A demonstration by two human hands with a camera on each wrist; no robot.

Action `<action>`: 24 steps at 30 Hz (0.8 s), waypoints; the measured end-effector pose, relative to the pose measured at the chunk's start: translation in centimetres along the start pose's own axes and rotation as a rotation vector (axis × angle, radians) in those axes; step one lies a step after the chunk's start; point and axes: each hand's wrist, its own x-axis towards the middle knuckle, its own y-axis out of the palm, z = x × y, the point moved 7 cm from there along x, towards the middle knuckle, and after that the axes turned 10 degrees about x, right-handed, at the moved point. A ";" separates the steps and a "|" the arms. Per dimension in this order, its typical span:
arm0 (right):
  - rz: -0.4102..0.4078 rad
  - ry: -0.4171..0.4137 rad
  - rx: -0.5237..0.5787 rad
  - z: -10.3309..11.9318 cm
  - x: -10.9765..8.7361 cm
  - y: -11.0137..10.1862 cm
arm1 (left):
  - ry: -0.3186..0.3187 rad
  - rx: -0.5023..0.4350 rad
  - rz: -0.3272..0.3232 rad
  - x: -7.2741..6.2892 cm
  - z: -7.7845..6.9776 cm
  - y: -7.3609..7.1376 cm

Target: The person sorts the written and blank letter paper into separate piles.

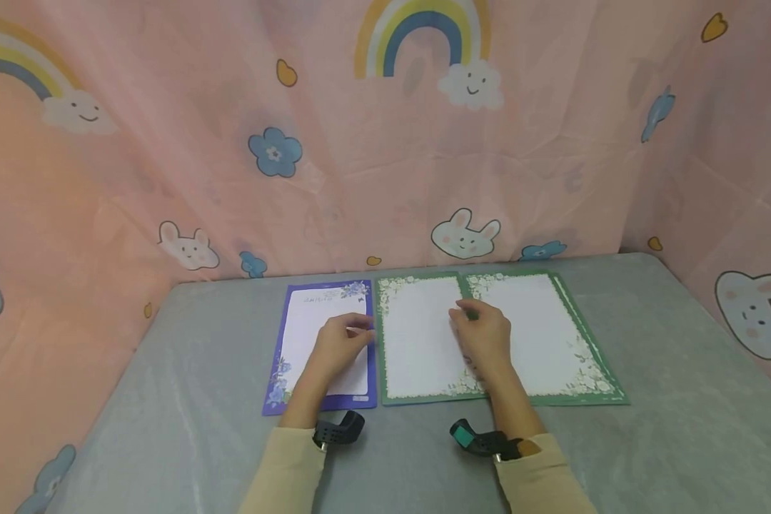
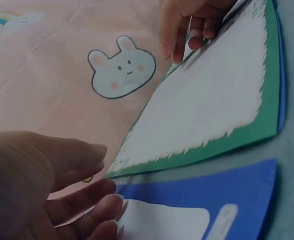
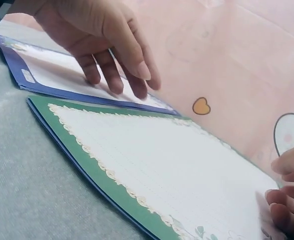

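Observation:
A purple-bordered sheet (image 1: 295, 335) with a white middle and blue flowers lies on the left. My left hand (image 1: 342, 344) hovers over its right part, fingers loosely bent and holding nothing. Beside it lie a green-bordered sheet (image 1: 417, 343) with white flowers and a second green-bordered sheet (image 1: 546, 335), edge to edge. Over the line where these two meet is my right hand (image 1: 486, 334), its fingers relaxed with nothing visible between them. Whether its fingertips touch the paper I cannot tell. In the right wrist view a blue layer (image 3: 82, 172) shows beneath the green sheet.
All the sheets lie on a grey cloth-covered table (image 1: 186, 400). A pink curtain (image 1: 347, 207) with rainbows and rabbits hangs behind and at both sides. Dark bands (image 1: 339, 430) sit on both wrists.

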 end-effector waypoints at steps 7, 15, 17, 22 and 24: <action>0.019 0.054 -0.033 -0.6 0.3 -0.5 | -0.009 -0.003 0.039 -0.1 -0.1 0.9; 0.056 0.060 -0.064 -0.7 0.3 -0.5 | 0.002 -0.011 0.055 -0.1 -0.5 1.3; 0.059 0.058 -0.070 -0.7 0.3 -0.4 | 0.007 -0.013 0.056 -0.1 -0.6 1.4; 0.055 0.061 -0.067 -0.9 0.4 -0.4 | 0.015 -0.019 0.048 -0.1 -0.6 1.3; 0.045 0.061 -0.056 -0.9 0.4 -0.4 | 0.015 -0.021 0.049 0.0 -0.5 1.3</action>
